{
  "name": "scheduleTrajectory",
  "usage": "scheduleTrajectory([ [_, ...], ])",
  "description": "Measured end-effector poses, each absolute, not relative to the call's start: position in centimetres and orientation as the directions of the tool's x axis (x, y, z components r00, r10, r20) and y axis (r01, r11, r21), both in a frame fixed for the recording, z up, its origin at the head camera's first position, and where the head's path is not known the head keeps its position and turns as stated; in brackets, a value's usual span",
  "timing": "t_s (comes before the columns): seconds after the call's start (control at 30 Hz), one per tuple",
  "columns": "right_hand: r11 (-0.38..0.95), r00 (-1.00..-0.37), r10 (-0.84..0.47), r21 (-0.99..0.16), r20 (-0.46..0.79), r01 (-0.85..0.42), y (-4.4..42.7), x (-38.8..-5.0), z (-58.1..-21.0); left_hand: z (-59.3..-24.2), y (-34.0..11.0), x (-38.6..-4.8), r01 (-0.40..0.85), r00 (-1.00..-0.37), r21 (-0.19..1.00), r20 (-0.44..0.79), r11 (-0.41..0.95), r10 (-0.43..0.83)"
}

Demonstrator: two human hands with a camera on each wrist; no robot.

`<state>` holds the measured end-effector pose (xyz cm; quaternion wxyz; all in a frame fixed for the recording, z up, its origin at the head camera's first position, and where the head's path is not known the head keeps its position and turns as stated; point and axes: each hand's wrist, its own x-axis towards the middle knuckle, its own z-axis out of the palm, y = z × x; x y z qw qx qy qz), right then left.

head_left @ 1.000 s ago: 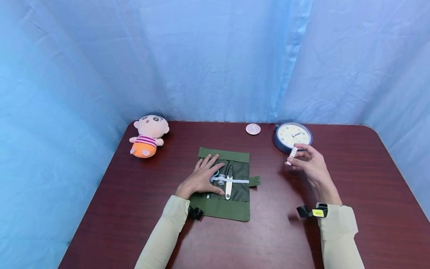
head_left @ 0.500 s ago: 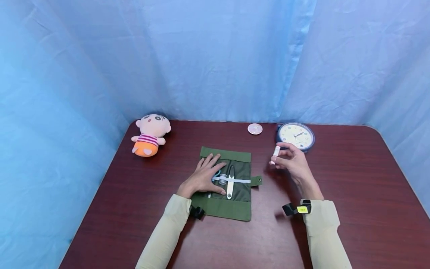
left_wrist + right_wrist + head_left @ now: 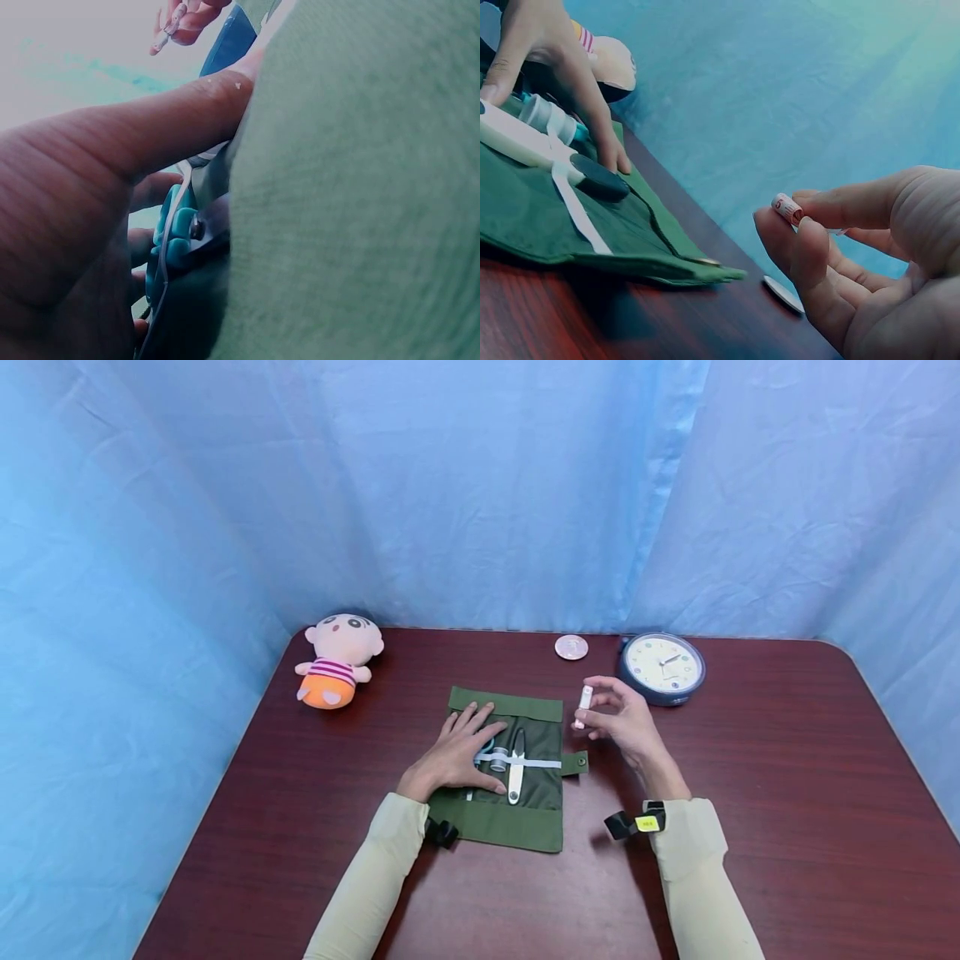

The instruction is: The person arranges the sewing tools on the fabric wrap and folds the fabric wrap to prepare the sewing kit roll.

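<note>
A green fabric sewing roll [image 3: 510, 831] lies unfolded in the middle of the table. Across it, a white elastic strap [image 3: 540, 764] holds a grey thread spool [image 3: 498, 760], a white tool with a black tip [image 3: 516, 777] and blue-handled scissors [image 3: 180, 225], partly hidden under the left hand. My left hand [image 3: 453, 760] rests spread on the roll's left part. Right of the roll, my right hand [image 3: 626, 722] pinches a small rolled tape measure [image 3: 786, 208] between thumb and fingers, in the air. Red print and a number show on it in the right wrist view.
A blue-rimmed clock [image 3: 663, 664] stands at the back right, beyond the right hand. Near the back edge lies a round pale disc [image 3: 572, 647]. At the back left is a plush doll [image 3: 337, 664]. Blue curtains [image 3: 480, 493] hang behind the dark red table [image 3: 810, 760].
My right hand has moved left with the rolled tape measure, from in front of the clock to beside the roll's right edge. The left hand stays on the roll.
</note>
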<state>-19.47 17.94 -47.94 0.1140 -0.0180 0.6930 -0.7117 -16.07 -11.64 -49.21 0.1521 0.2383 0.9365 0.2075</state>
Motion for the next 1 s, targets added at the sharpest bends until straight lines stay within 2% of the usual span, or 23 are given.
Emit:
scheduleTrajectory([
  [0.37,0.049,-0.976,-0.171,-0.991,-0.134,0.127,17.1,-19.6,-48.7,-49.1,-11.6,-16.0,0.391,-0.835,0.454,-0.192,0.801,0.516],
  [1.0,-0.009,-0.960,-0.255,-0.993,-0.111,0.117,15.7,-19.5,-49.1,-49.2,-11.6,-16.2,0.376,-0.837,0.454,-0.208,0.807,0.507],
])
